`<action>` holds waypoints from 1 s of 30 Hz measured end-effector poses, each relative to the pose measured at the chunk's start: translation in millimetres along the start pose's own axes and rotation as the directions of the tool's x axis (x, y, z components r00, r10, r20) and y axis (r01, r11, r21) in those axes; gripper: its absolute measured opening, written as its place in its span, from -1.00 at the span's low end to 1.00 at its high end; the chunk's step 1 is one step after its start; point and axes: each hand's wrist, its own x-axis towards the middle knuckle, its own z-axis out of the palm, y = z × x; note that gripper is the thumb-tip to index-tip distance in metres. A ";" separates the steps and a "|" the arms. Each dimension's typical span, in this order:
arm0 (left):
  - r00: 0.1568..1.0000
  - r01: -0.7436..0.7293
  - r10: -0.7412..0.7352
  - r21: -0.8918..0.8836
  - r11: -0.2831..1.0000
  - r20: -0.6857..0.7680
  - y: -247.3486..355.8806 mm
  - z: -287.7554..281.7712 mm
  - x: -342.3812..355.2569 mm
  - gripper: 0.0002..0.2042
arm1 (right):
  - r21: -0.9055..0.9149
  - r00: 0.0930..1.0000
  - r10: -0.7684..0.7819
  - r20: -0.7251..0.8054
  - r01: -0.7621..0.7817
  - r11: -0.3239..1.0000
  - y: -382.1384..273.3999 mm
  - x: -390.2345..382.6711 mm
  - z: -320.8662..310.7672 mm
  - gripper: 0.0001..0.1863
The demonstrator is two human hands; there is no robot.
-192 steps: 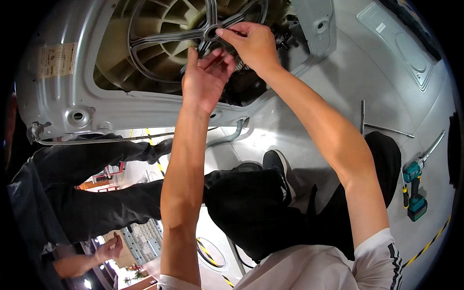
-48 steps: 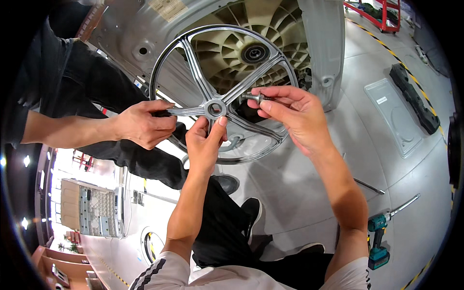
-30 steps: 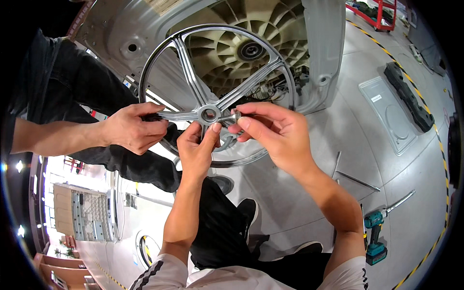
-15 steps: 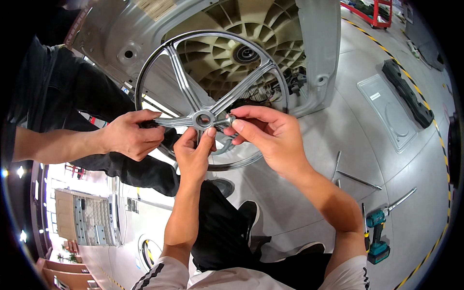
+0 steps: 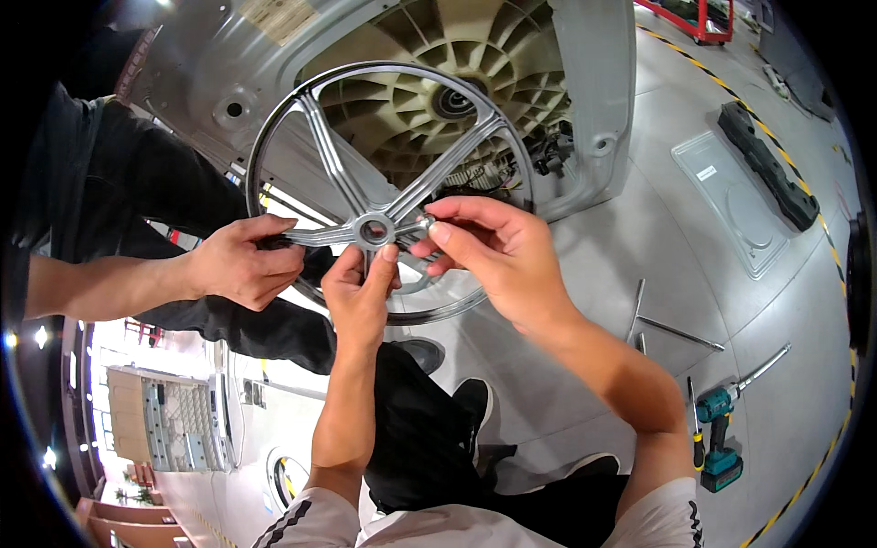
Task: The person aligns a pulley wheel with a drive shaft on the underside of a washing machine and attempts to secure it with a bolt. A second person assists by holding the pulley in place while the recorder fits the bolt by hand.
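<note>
Bolt (image 5: 426, 221) is at 3 o'clock of the hub (image 5: 387, 225) on the spoked wheel (image 5: 437, 173), pinched in the right hand (image 5: 502, 251). Left hand (image 5: 358, 297) grips the wheel at the hub's 6 o'clock; co-worker's hand (image 5: 242, 263) grips a spoke (image 5: 318, 237) at 9. Risks, my read: fingertip-only pinch could drop the bolt; uneven pull between two holders could twist the wheel. Bolt's long axis runs roughly 3-to-9, shank toward the hub; contact there unclear.

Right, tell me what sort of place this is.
Probably an appliance repair workshop: an opened grey metal cabinet shows a beige, ribbed, round drum housing, a teal-and-black cordless power tool lies on the grey floor, and yellow-and-black striped tape crosses it.
</note>
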 end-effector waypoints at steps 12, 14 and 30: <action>0.991 -0.134 0.131 0.095 0.986 0.031 -6.3 -4.0 -0.2 -0.86 | -0.572 0.812 -0.546 0.205 0.552 0.606 14.2 2.3 12.0 -0.83; 0.993 -0.116 0.115 0.059 0.991 0.020 -6.3 -3.0 -0.4 -0.87 | -0.626 0.688 -0.651 0.320 0.669 0.400 18.9 5.9 10.9 -0.82; 0.993 -0.122 0.119 0.168 0.978 0.029 -9.6 -6.0 -4.9 -0.87 | -0.709 0.611 -0.655 0.445 0.687 0.159 30.3 6.4 5.9 -0.78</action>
